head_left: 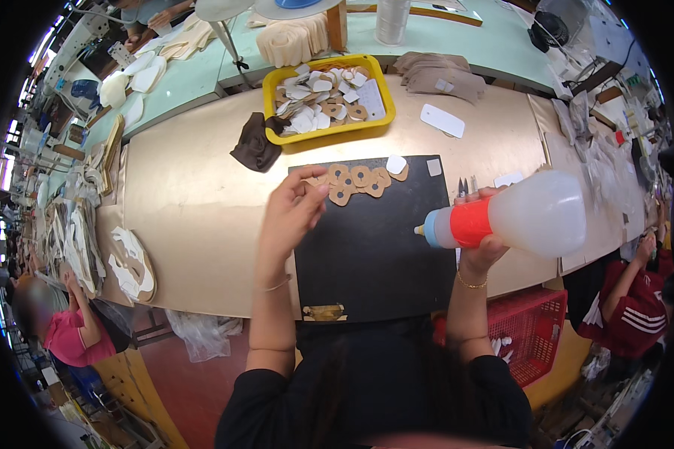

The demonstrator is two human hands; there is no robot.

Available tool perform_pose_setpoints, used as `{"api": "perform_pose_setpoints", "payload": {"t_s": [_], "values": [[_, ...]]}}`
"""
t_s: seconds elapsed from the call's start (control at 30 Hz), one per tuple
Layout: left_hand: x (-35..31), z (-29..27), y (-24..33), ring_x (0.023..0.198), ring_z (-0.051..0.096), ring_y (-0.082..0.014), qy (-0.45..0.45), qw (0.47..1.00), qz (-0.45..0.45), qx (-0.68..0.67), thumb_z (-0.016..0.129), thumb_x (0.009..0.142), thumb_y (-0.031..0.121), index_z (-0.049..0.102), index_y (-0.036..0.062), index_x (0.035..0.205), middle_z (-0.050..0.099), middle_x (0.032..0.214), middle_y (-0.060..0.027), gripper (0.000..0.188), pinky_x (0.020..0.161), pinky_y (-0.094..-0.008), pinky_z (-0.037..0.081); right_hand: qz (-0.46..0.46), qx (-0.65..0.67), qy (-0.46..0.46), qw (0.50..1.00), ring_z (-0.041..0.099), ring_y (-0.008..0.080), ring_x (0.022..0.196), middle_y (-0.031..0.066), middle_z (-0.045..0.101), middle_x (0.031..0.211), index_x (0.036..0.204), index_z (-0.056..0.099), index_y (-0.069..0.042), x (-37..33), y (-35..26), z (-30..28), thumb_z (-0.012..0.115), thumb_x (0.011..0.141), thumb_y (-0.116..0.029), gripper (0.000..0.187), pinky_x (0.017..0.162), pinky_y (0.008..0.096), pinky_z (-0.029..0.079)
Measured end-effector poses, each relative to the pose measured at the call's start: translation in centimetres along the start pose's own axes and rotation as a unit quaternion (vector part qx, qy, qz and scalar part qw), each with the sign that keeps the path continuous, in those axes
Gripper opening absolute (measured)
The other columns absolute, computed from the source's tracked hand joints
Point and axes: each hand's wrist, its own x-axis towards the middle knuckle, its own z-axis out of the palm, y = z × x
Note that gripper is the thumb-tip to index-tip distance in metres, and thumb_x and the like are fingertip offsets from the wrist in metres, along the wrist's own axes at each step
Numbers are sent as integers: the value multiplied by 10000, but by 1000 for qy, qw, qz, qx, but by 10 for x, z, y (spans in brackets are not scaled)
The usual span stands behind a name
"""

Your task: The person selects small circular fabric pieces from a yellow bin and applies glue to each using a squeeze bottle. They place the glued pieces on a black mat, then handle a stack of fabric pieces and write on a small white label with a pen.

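Note:
My right hand [481, 243] is wrapped round a squeeze bottle [541, 213] of cloudy white plastic with a red band and a light blue cap. The bottle is held tilted over the right side of the black mat [374, 254], its yellowish nozzle pointing left. Beside the mat's far left corner, the curled fingers of my left hand [296, 209] close round a tan cut-out piece [317, 180], partly hidden by them. Several similar tan pieces with dark round spots [361, 176] lie overlapping along the mat's far edge. A white rounded patch [396, 164] rests by another tan piece.
A yellow tray [329, 137] of white and tan pieces stands beyond the mat, next to a dark brown cloth [258, 144]. Snips [463, 186] lie near the bottle. A red basket [528, 329] stands below the table at right. Other people sit at both sides.

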Motion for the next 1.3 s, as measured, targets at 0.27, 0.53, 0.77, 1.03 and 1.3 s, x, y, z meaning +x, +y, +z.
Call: {"api": "perform_pose_setpoints", "payload": {"t_s": [0.27, 0.53, 0.77, 1.03, 1.3], "values": [[-84, -22, 141, 545, 604, -209, -552, 692, 316, -340, 645, 861, 213, 573, 45, 1047, 604, 829, -188, 261, 428, -292, 483, 39, -4, -1, 999, 587, 196, 846, 82, 523, 949, 1110, 474, 12, -3, -9, 5, 757, 616, -651, 874, 737, 380, 558], [-101, 8, 165, 440, 488, -98, -704, 561, 231, -369, 524, 933, 172, 620, 151, 1132, 474, 629, -61, 222, 379, -193, 365, 18, 32, -44, 998, 657, 266, 836, 178, 582, 1047, 1165, 481, 76, -5, -9, -1, 781, 655, -566, 873, 724, 375, 576], [-112, 4, 142, 460, 500, -147, -707, 596, 376, 51, 570, 851, 200, 447, 114, 606, 468, 562, -44, 288, 361, -293, 349, 39, 42, -56, 997, 655, 260, 849, 172, 583, 1050, 1163, 487, 73, -3, -5, -4, 787, 657, -551, 857, 733, 375, 574], [-40, 33, 28, 737, 612, -133, -564, 811, -61, 141, 644, 827, 167, 565, 39, 1098, 619, 893, -62, 310, 643, -255, 500, 20, -10, -26, 999, 643, 239, 834, 148, 570, 1017, 1149, 482, 55, 1, -10, 0, 739, 659, -631, 881, 739, 376, 567], [-11, 52, -55, 1085, 597, -296, -165, 913, -138, -346, 529, 911, 25, 397, -37, 1310, 542, 1211, -237, 425, 970, -360, 488, 22, -25, 17, 999, 609, 218, 867, 105, 572, 941, 1125, 487, 28, 6, -13, 6, 749, 617, -659, 893, 814, 402, 546]]}}
